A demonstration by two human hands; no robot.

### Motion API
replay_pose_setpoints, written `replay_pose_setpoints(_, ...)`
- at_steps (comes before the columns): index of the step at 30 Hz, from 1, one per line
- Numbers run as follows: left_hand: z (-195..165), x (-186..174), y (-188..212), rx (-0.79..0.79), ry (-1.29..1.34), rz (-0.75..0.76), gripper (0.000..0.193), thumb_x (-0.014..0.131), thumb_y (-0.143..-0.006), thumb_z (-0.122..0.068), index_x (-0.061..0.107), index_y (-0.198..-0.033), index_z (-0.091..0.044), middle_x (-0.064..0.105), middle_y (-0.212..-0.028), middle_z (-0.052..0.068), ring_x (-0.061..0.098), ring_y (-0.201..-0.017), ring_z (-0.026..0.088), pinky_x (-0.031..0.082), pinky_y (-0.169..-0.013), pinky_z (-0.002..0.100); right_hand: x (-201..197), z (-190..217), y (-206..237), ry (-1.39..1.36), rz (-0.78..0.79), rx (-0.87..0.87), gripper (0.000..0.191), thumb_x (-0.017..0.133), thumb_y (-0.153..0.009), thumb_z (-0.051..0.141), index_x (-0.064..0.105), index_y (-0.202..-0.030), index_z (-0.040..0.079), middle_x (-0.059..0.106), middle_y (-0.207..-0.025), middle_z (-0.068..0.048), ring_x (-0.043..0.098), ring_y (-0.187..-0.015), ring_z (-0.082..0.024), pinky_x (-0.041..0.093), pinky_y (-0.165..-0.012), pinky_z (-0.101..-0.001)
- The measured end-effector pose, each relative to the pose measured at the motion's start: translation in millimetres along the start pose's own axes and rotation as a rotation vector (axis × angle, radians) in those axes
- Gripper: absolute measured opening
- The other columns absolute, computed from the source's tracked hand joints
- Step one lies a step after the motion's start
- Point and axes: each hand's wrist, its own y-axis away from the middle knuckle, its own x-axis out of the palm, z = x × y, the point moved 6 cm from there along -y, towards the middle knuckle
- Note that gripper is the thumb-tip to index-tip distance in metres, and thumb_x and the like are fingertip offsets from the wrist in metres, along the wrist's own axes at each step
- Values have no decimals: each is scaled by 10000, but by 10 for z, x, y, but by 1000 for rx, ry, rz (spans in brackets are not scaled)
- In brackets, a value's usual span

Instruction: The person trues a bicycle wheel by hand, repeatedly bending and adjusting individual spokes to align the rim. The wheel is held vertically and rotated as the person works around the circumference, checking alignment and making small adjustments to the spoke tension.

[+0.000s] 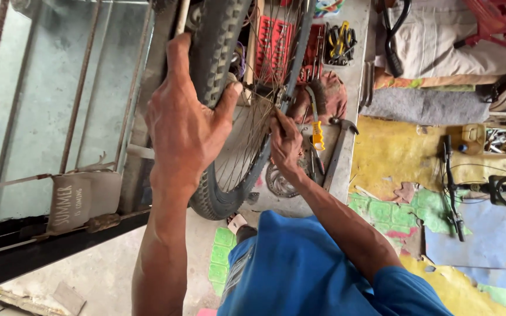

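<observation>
Here a bicycle wheel (238,117) with a knobby black tyre (221,47) stands in the middle of the view, its thin metal spokes (247,134) running in toward the hub, which sits near the right hand. The left hand (185,120) is wrapped over the tyre from the outer side, palm against the tread, the forefinger stretched up along the rubber and the thumb hooked round onto the rim side, so it is clasping the tyre. The right hand (285,146) is down among the spokes beside the hub, fingers curled tight there; whether it pinches a spoke, a nut or a small tool cannot be told, since the fingers hide it. Just beyond the right hand, on the grey concrete surface (355,52), lie a tool with a yellow handle (318,136), a hammer (338,149) and a toothed sprocket (277,182). Farther off sit a red socket tray (273,44) and a box holding yellow-handled pliers (341,42). The person's blue shirt (306,269) fills the lower edge. To the left, rusty metal bars (83,82) stand before a pale green wall. To the right, patchy yellow, green and blue floor (405,164) carries a black bicycle handlebar (453,187).
</observation>
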Motion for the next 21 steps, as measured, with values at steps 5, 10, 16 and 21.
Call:
replay_pose_setpoints(5,30,5,-66,36,-48,-34,714,833,-979,-259,350,-1481,-104,757,-1113,150,764,-963,380,567,-896,524,27,47,105,26,132,5,286,653,-1020,127,709,-1291,58,691,-858,-87,629,-701,-157,533,-603,-351)
replay_pose_setpoints(10,44,-2,-133,72,-40,-76,750,852,-962,-257,337,-1482,-90,749,-1135,167,752,-938,396,542,-874,558,-183,334,201,85,218,-379,285,645,-1029,80,688,-1310,76,677,-941,-107,641,-806,-225,536,-687,-380)
replay_pose_setpoints(16,22,65,-226,38,-56,-50,773,835,-936,-248,324,-1490,-77,748,-1140,198,732,-994,437,542,-898,570,122,-191,322,97,589,121,207,491,-1144,117,665,-1149,5,618,-786,-161,590,-665,-270,526,-586,-375)
replay_pose_setpoints(21,46,35,-314,10,22,-50,732,823,-908,-240,348,-1447,-102,758,-1028,186,744,-894,412,551,-845,558,328,269,1147,74,831,-694,596,530,-927,3,507,-1522,32,581,-844,-134,566,-680,-234,517,-571,-370)
